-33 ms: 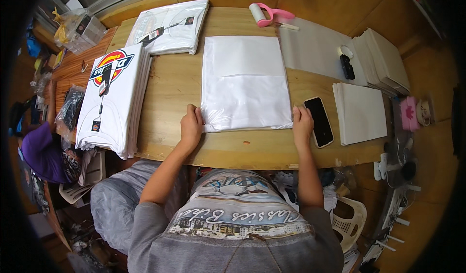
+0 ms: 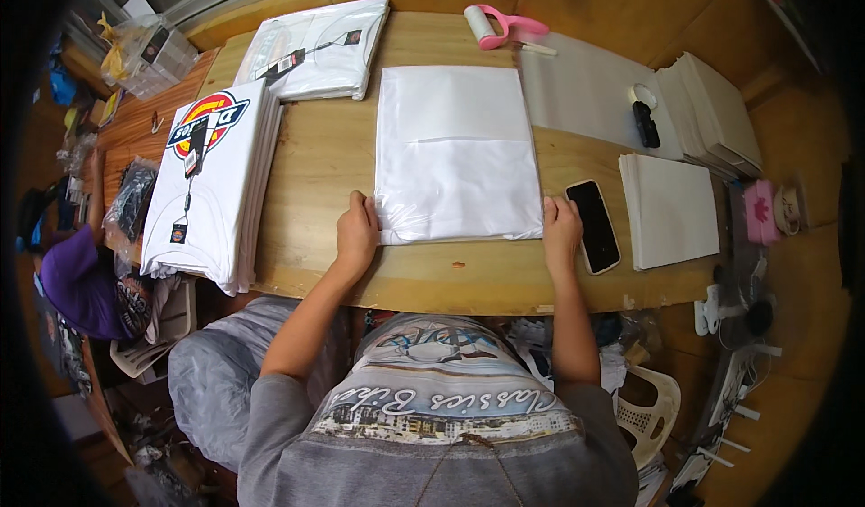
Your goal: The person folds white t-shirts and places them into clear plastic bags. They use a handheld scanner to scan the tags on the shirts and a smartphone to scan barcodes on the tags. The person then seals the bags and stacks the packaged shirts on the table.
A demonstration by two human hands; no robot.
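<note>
The folded white garment [image 2: 458, 151] lay flat at the middle of the wooden table [image 2: 324, 160], its near edge toward the seated person. In the head view, the left hand [image 2: 357, 229] rested at its near left corner, fingers curled loosely against the fabric edge; the right hand [image 2: 561, 221] lay at the near right corner, fingers together and flat, gripping nothing. A black phone [image 2: 594, 226] sat just beside the right hand, and a stack of white shirts [image 2: 212, 183] stood off to the left. A sideways tug from either hand would likely have skewed the fold, and a stray knuckle might have nudged the phone toward the table's edge.
</note>
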